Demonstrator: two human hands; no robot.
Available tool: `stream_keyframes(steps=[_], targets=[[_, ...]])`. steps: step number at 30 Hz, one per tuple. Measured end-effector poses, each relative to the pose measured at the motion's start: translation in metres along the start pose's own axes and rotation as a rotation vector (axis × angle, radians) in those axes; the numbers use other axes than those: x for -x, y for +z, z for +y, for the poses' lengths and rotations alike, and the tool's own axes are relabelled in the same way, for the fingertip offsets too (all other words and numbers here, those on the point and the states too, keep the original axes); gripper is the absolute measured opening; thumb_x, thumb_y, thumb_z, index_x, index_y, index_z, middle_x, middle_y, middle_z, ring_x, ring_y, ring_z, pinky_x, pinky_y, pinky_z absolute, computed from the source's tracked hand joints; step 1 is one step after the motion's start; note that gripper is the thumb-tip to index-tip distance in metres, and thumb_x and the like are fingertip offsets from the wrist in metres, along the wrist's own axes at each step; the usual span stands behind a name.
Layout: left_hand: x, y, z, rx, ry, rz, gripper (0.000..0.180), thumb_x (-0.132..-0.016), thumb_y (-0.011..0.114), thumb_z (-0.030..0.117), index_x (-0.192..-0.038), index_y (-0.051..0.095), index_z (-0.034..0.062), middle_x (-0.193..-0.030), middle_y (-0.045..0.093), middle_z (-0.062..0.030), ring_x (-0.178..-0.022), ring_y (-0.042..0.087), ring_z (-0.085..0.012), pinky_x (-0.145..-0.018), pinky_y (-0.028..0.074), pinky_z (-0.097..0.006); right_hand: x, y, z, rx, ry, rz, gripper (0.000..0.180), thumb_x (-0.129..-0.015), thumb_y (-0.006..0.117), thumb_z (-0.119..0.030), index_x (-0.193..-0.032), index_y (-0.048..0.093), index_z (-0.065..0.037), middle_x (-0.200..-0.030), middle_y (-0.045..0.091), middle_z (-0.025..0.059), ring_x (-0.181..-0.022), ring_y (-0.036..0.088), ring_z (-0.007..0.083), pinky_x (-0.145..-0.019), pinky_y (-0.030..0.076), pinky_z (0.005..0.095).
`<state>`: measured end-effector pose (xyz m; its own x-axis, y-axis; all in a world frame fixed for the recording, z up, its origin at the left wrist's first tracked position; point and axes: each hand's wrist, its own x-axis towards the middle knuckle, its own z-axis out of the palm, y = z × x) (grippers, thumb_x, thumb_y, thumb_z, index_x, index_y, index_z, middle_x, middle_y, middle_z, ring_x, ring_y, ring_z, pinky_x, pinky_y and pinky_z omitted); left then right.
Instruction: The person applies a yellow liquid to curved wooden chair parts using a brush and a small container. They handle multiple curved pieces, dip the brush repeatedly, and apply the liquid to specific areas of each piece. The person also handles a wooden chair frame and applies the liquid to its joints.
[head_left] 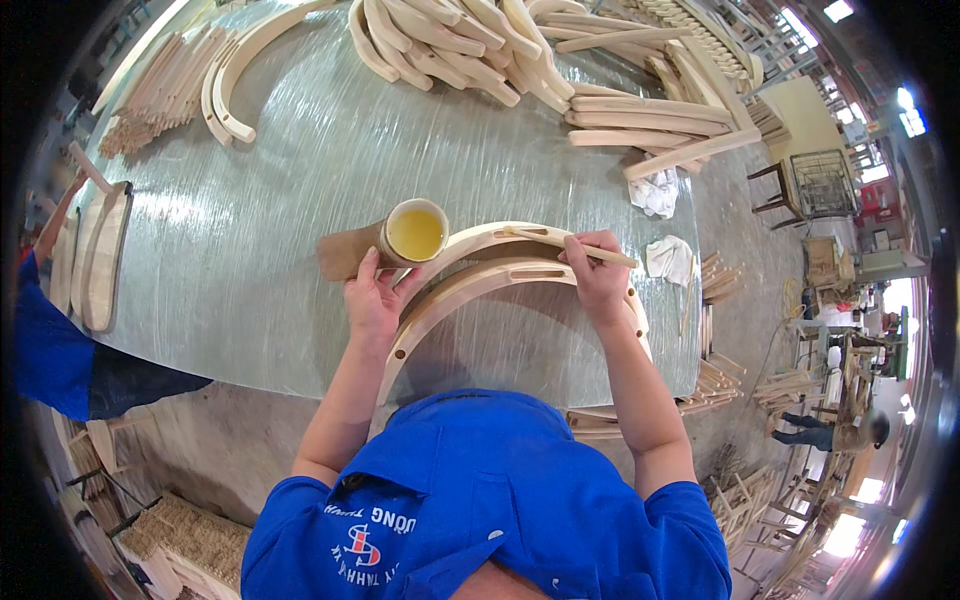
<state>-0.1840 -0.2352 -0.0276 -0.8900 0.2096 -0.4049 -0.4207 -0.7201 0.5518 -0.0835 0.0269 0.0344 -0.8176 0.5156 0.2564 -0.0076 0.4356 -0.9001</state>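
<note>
On the glossy grey worktable (pixel 300 200), right in front of the person in the blue shirt, lie two pale curved wooden arches (pixel 480 285), nested one against the other, with oblong slots cut near the crown. The left hand (pixel 372 300) rests on the outer arch's left limb, fingers spread and pressing down, just beside a small round cup of yellow glue (pixel 414 232) that stands on a brown paper scrap (pixel 345 255). The right hand (pixel 598 275) is closed around a thin wooden stick (pixel 575 245), its tip lying over the inner arch near a slot. The arches look stiff, light and smooth; I judge they would slide easily on that slick top, so a flat palm on a limb suits them best. The stick is slender and could snap if levered. Farther back sit heaps of similar curved wooden parts (pixel 460 45) and straight slats (pixel 650 120), with white rags (pixel 668 258) at the table's right edge.
</note>
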Motion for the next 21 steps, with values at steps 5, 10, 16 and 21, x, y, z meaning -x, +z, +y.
stream_keyframes(steps=[5, 10, 16, 21], targets=[[0.006, -0.002, 0.007, -0.011, 0.041, 0.003, 0.02, -0.093, 0.05, 0.014, -0.11, 0.052, 0.0035, -0.108, 0.056, -0.0073, -0.099, 0.056, -0.0201, -0.084, 0.055, -0.049, 0.002, 0.006, 0.009, 0.115, -0.187, -0.045, 0.013, -0.085, 0.065, -0.011, -0.082, 0.054, -0.003, -0.073, 0.063, 0.0055, -0.064, 0.057, 0.0088, -0.06, 0.046, 0.0231], [0.006, -0.006, 0.006, -0.018, 0.032, 0.023, 0.021, -0.093, 0.05, 0.014, -0.111, 0.052, 0.0037, -0.109, 0.056, -0.0074, -0.1, 0.055, -0.0203, -0.083, 0.055, -0.049, 0.001, 0.01, 0.012, 0.175, -0.269, -0.065, 0.012, -0.084, 0.066, -0.01, -0.08, 0.057, -0.003, -0.073, 0.062, 0.005, -0.063, 0.056, 0.0098, -0.056, 0.046, 0.0248], [0.008, -0.013, 0.005, -0.02, 0.031, 0.018, 0.022, -0.092, 0.051, 0.014, -0.112, 0.05, 0.004, -0.11, 0.056, -0.0077, -0.1, 0.055, -0.0197, -0.083, 0.055, -0.05, -0.006, 0.018, 0.006, 0.242, -0.46, -0.123, 0.015, -0.081, 0.067, -0.008, -0.075, 0.054, -0.004, -0.069, 0.058, 0.008, -0.059, 0.057, 0.0225, -0.053, 0.046, 0.0318], [0.01, -0.011, 0.006, -0.046, 0.037, 0.03, 0.021, -0.092, 0.052, 0.015, -0.109, 0.053, 0.0036, -0.109, 0.057, -0.0068, -0.1, 0.056, -0.0212, -0.084, 0.053, -0.051, -0.007, 0.012, 0.004, 0.408, -0.514, -0.128, 0.017, -0.08, 0.067, -0.008, -0.074, 0.052, -0.004, -0.068, 0.055, 0.0106, -0.06, 0.055, 0.0281, -0.052, 0.045, 0.0365]])
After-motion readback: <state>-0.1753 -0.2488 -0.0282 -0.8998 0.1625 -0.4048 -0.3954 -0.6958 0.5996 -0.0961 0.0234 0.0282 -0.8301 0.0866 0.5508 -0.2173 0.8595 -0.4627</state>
